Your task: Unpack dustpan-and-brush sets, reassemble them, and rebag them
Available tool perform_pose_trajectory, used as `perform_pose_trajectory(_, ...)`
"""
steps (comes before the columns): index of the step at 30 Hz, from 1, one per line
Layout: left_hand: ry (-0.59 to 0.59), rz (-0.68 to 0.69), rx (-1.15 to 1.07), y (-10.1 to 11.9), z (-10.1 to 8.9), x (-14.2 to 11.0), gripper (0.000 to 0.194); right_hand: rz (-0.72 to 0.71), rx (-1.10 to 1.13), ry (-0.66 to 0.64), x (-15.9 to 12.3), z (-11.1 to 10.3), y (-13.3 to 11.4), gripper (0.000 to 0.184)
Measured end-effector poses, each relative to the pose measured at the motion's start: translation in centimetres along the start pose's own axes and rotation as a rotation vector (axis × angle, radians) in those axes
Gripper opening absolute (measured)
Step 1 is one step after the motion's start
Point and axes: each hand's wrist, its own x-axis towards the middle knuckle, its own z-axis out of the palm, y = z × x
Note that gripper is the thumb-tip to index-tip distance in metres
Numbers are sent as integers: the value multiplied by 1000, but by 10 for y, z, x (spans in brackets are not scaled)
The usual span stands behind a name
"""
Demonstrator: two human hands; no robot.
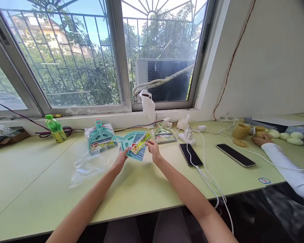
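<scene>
A teal dustpan-and-brush set (124, 142) is held tilted above the table, its handle pointing left. My left hand (122, 158) is closed on its lower edge. The fingers of my right hand (154, 150) pinch the right end of the yellow-green label card (141, 143), which lies slantwise across the set. Behind my left hand, a stack of similar teal dustpan sets (99, 136) rests partly in clear plastic. One more set with a light-green rim (164, 133) lies behind my right hand. An empty-looking clear plastic bag (88, 167) is crumpled left of my left hand.
A green-capped bottle (56, 129) stands by the window sill. To the right are a black phone (191, 155), a power strip (186, 137) with white cables and another dark phone (235, 155). A co-worker's hand (262, 139) touches things near yellow cups (240, 131) and pale oval pieces (295, 141).
</scene>
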Motion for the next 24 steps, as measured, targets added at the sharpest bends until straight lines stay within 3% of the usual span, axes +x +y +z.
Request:
perform_pose_trajectory(2, -25, -40, -23, -12, 5, -5, 41, 64, -36, -65, 3, -2, 1, 30)
perform_pose_trajectory(5, 12, -103, 17, -12, -6, -5, 31, 32, -190, -109, 11, -15, -4, 28)
perform_pose_trajectory(8, 69, -94, 73, -6, -17, 0, 31, -57, -279, -31, 16, -40, -17, 32)
perform_pose_trajectory(10, 96, -82, 110, -4, -19, 1, 34, -75, -361, -82, 14, -62, -26, 35)
perform_pose_trajectory(14, 74, -72, 187, -10, -13, -2, 42, -65, -858, -211, -2, -104, -33, 40)
perform_pose_trajectory(16, 39, 4, 238, -13, -10, -4, 47, -35, -1187, -176, -11, -114, -34, 49)
perform_pose_trajectory(19, -7, 207, 345, -15, -4, -10, 48, -78, -1499, 66, -23, -106, -37, 56)
perform_pose_trajectory(21, -27, 299, 439, -14, 0, -17, 47, -181, -1482, 170, -33, -87, -39, 44)
perform_pose_trajectory(24, -64, 340, 534, -10, 9, -32, 48, -344, -1337, 50, -52, -47, -40, 29)
